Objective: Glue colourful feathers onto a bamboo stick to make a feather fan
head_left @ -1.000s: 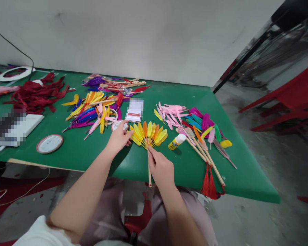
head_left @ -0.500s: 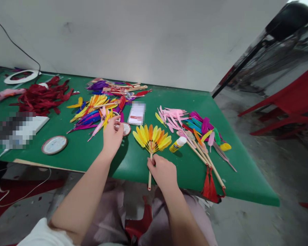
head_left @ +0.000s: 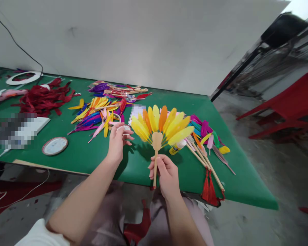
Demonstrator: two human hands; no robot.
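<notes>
Feather fan: gripped by handle in right hand, held up over desk near front edge. Observed left hand loosely spread (apparently empty) beside feathers. Pinch handle steadily; avoid brushing feathers.

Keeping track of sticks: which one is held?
The stick of the yellow and orange fan, gripped by the right hand; the others lie on the table.

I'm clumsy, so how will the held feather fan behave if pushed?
The fan would probably feel light: thin feathers on a slender handle. The feathers likely bend when pushed, their tips spreading unsupported. The straight handle will probably stay stiff.
</notes>
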